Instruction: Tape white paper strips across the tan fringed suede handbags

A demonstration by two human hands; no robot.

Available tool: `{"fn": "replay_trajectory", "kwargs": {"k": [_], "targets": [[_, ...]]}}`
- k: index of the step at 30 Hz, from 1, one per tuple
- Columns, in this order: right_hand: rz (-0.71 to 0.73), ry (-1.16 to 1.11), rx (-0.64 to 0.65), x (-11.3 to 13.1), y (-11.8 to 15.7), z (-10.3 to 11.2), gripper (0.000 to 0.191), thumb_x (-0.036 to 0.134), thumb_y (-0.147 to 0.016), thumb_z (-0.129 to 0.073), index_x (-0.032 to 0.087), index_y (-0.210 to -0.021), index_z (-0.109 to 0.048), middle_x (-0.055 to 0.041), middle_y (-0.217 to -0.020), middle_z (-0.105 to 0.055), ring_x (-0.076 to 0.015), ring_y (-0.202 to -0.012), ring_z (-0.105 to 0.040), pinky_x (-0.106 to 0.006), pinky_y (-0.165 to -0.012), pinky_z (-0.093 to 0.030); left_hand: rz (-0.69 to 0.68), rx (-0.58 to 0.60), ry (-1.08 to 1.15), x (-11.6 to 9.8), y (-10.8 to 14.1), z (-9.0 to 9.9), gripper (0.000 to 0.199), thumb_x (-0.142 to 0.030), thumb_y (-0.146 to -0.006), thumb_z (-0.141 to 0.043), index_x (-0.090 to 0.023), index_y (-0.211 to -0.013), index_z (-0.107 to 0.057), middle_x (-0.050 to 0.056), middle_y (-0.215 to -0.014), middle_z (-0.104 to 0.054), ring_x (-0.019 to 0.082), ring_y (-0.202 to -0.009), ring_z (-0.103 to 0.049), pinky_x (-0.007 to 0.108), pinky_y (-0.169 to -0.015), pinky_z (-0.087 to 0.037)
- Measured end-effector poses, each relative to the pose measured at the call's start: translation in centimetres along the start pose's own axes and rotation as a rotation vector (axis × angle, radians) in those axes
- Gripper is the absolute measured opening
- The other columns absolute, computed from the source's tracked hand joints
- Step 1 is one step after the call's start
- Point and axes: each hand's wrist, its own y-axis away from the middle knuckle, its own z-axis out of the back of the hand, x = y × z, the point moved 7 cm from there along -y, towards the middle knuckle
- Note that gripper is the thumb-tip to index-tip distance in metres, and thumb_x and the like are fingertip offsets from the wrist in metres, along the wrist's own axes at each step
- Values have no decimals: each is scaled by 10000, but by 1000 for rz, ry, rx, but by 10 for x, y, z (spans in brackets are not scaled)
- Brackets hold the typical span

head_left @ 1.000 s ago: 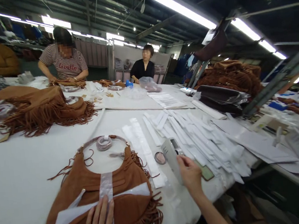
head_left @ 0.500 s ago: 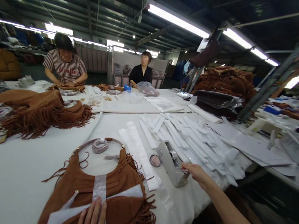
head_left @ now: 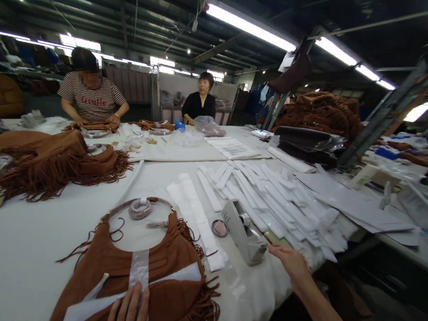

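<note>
A brown suede handbag (head_left: pixel 168 299) with fringe lies on the table before me, a white strip (head_left: pixel 180 274) and a clear tape band (head_left: pixel 139 266) across its front. My left hand (head_left: pixel 126 320) rests flat on it, fingers stretched over the lower end of the band. To the right stands a grey tape dispenser (head_left: pixel 241 234). Just off its front end, the fingers of my right hand (head_left: pixel 289 262) are pinched together on what looks like the end of the tape (head_left: pixel 272 238). A wrapped coil (head_left: pixel 140 208) sits inside the bag's handle.
White paper strips (head_left: pixel 268 200) spread behind the dispenser, with a small round dish (head_left: pixel 219 228) beside it. More fringed bags (head_left: pixel 44 159) lie at left. A metal post (head_left: pixel 390 114) slants up at right. Several co-workers, one in a striped shirt (head_left: pixel 93 99), are across the table.
My right hand has moved slightly away from the dispenser's front end, to the right and toward me. My left hand stays on the bag. The whole view has shifted a little.
</note>
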Motion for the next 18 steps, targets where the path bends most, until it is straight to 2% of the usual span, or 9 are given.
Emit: {"fn": "replay_trajectory", "kwargs": {"k": [3, 5, 8, 10, 14, 18], "targets": [[-50, -16, 24, -14, 11, -1, 389, 547, -552, -631, 166, -597, -695, -126, -933, -705, -271, -887, -638, -356, -774, -504, 2, 10, -1, 0, 1, -2, 880, -633, -801, -476, -140, -1468, -183, 201, -1454, -361, 335, -1344, -329, 503, -1110, -181], [-73, -29, 58, -22, 18, -7, 393, 562, -565, -615, 174, -586, -673, -98, -822, -708, -246, -800, -647, -338, -722, -517, 2, 14, -1, 0, 2, -2, 888, -633, -797, -483, -131, -1466, -184, 209, -1458, -348, 342, -1344, -326, 510, -1107, -181], [-99, -36, 100, -31, 26, -18, 424, 604, -605, -564, 186, -591, -629, -40, -569, -631, -197, -572, -606, -308, -557, -509, 1, 15, -2, 0, 2, -2, 881, -620, -799, -490, -127, -1465, -190, 211, -1463, -339, 343, -1347, -320, 515, -1105, -184], [-98, -22, 98, -32, 27, -23, 437, 621, -620, -535, 191, -614, -614, -15, -505, -578, -182, -498, -565, -296, -486, -480, -7, 18, 1, 0, 2, -3, 872, -624, -801, -486, -133, -1464, -201, 207, -1462, -343, 338, -1347, -323, 511, -1107, -187], [-69, 37, 67, -30, 23, -25, 448, 633, -611, -508, 201, -646, -620, -14, -489, -558, -205, -508, -563, -314, -487, -452, 12, 28, 5, 1, -2, 0, 858, -632, -807, -480, -123, -1454, -240, 207, -1458, -350, 339, -1348, -320, 510, -1107, -192], [-59, 238, 77, -44, 26, -16, 412, 632, -535, -495, 243, -573, -625, -72, -546, -628, -299, -619, -618, -390, -583, -466, 58, 75, -20, 1, -10, 13, 792, -602, -826, -478, -145, -1442, -283, 171, -1474, -340, 314, -1365, -293, 476, -1120, -192]]}}
